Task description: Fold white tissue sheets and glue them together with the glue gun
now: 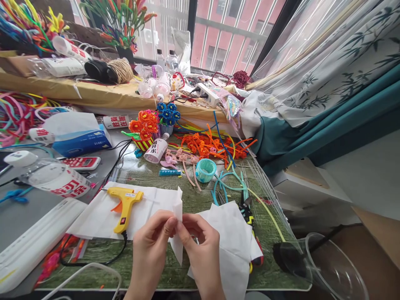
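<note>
Between my two hands stands a small folded piece of thin white paper (178,205), edge-on to me. The thumb and fingertips of my left hand (151,243) pinch it from the left. From the other side, my right hand (201,246) pinches the same paper, its fingertips meeting the left ones. Left of the hands, a yellow glue gun (125,208) with an orange trigger lies on a white sheet (89,221). More loose white paper pieces (229,241) lie beside and partly beneath my right hand. Pliers (248,214) are partly covered by them.
A turquoise round pot (205,171), a blue glue stick-like tube (169,172) and orange pipe-cleaner pieces (203,143) sit farther back. Plastic bottles (59,175) and a tissue pack (81,139) stand left. A clear plastic cup (334,266) is at the right edge.
</note>
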Demonstrator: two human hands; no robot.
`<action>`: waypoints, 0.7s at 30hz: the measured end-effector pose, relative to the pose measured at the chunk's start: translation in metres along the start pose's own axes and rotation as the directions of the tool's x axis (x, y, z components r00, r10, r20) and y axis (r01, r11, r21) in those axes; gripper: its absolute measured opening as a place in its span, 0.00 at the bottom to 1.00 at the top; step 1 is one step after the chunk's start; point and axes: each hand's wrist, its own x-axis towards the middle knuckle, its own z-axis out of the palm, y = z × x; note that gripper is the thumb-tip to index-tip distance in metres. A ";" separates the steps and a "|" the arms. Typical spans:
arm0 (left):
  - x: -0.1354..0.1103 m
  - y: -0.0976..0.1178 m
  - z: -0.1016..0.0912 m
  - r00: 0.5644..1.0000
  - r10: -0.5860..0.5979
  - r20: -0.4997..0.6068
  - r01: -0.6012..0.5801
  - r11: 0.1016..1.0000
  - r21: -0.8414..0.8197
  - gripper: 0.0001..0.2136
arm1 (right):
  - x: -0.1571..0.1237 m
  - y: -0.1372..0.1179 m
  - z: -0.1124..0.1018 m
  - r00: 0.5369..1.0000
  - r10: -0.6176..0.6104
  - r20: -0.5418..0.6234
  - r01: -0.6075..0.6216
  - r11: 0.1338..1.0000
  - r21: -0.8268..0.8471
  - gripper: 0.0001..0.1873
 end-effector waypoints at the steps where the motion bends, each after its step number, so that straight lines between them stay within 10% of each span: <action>1: 0.000 0.000 0.000 1.000 -0.004 0.007 0.004 1.000 0.014 0.10 | 0.000 0.000 0.000 1.000 0.025 0.002 -0.025 1.000 0.018 0.12; 13: -0.006 0.003 -0.003 0.993 -0.117 -0.011 0.117 0.978 0.170 0.14 | 0.002 -0.001 -0.005 0.990 0.121 0.072 -0.130 0.980 0.152 0.18; 21: 0.006 -0.002 -0.013 0.934 -0.357 -0.004 0.352 0.917 0.186 0.20 | 0.019 0.008 -0.082 0.959 0.142 -0.244 -0.161 0.985 -0.059 0.23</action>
